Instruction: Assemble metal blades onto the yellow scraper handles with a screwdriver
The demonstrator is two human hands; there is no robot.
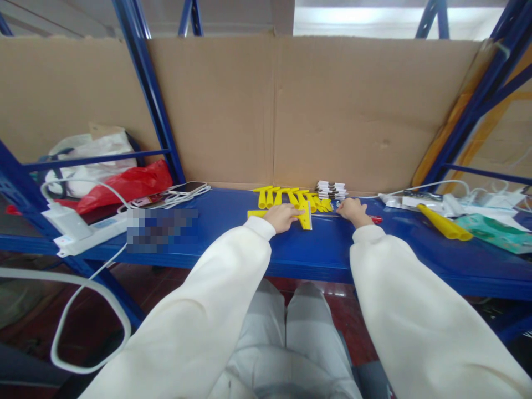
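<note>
My left hand [283, 218] is closed around a yellow scraper [306, 217], which lies low over the blue shelf with its wide head pointing right. A pale blade edge shows along that head. To the right, my right hand [353, 211] has its fingers bent down at the shelf surface, beside small yellow pieces [324, 205]. Whatever those fingertips hold is too small to make out. A red-handled tool [376, 220] lies by the right wrist, partly hidden. Behind both hands stand several yellow scraper handles [277, 196] in a row, and a stack of small white packs [331, 190].
A tall cardboard panel [274, 111] backs the blue shelf [299, 252]. On the left are a power strip [95, 233], cables, a phone [189, 188] and a red bag [124, 188]. On the right lie yellow tubes [444, 223] and a green packet [494, 231].
</note>
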